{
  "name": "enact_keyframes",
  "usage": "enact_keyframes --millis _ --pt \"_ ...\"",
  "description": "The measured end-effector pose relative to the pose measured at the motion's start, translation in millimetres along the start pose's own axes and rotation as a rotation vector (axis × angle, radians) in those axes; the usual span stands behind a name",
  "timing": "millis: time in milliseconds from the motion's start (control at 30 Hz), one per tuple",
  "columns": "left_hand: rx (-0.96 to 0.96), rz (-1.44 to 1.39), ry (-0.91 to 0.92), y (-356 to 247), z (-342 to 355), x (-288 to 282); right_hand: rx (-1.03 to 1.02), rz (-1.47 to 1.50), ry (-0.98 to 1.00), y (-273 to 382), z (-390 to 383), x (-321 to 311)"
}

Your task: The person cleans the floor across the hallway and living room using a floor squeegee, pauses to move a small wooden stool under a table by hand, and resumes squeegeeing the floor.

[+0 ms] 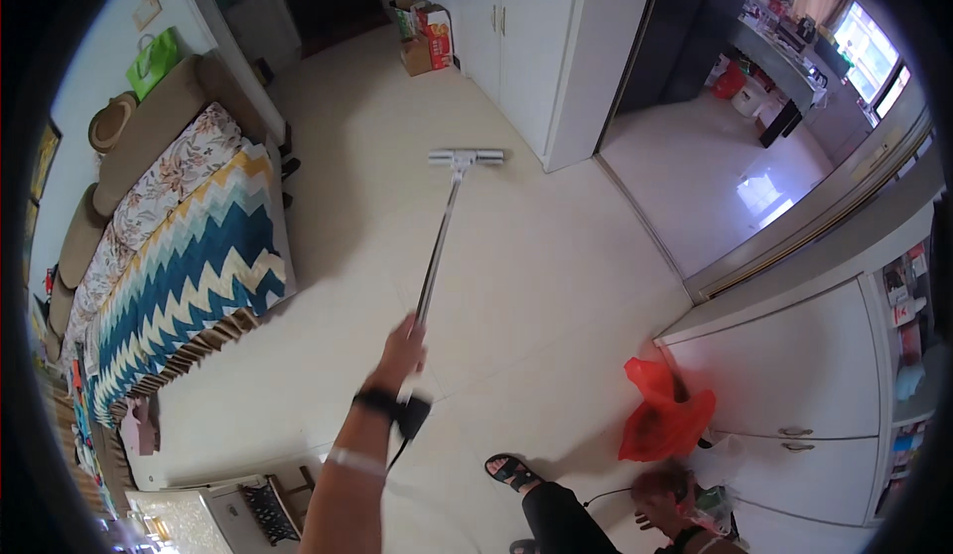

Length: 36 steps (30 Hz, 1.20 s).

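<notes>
My left hand (400,347) is closed round the metal pole of a flat-headed floor mop (438,246). The mop slants away from me, and its wide, pale head (466,157) rests on the tiled floor. A dark strap with a small black box sits on my left wrist. Low at the right, my right hand (655,504) hangs with its fingers apart and bent, and I see nothing held in it. Close to it are a red plastic bag (667,415) and a whitish plastic bag (720,460) by the cabinet.
On the left stands a sofa (213,256) with a zigzag cover. White cabinets (784,365) line the right side, and a sliding-door track (640,226) crosses the floor there. Boxes (427,43) stand at the far wall. My sandalled foot (513,472) is below.
</notes>
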<state>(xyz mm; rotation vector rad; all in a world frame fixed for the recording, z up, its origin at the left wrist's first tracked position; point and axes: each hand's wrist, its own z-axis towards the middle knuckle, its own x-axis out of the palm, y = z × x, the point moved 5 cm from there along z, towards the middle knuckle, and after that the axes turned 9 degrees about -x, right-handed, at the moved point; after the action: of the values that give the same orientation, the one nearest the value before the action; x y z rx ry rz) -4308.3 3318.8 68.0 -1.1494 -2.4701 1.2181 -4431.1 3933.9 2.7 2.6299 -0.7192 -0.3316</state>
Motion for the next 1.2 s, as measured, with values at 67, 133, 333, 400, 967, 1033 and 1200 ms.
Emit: enact_keyframes --millis 67,133,333,400,967,1033,1200 --pt "-0.059 -0.081 -0.027 -59.0 42.2 37.1 0.024 0.021 -0.1 -10.9 -11.4 -16.5" --pt "-0.121 -0.103 -0.021 -61.8 66.1 48.3 0.069 0.027 -0.111 -30.0 -18.8 -22.6" --pt "-0.01 0.279 -0.082 33.3 -12.3 47.6 0.146 0.001 -0.081 -83.8 -30.1 -34.2" --pt "-0.165 0.325 -0.059 84.0 -94.0 45.6 0.104 -0.008 -0.058 -86.6 -29.6 -36.3" --pt "-0.251 0.455 -0.107 240.9 -489.9 65.5 -0.533 -0.336 0.298 23.5 15.6 152.6" --pt "0.389 0.803 -0.216 196.4 -418.9 84.1 -0.571 -0.252 0.583 79.4 -12.6 194.0" --pt "-0.058 0.443 0.186 79.5 -222.3 135.3 0.007 0.685 0.609 188.1 -41.6 224.4"
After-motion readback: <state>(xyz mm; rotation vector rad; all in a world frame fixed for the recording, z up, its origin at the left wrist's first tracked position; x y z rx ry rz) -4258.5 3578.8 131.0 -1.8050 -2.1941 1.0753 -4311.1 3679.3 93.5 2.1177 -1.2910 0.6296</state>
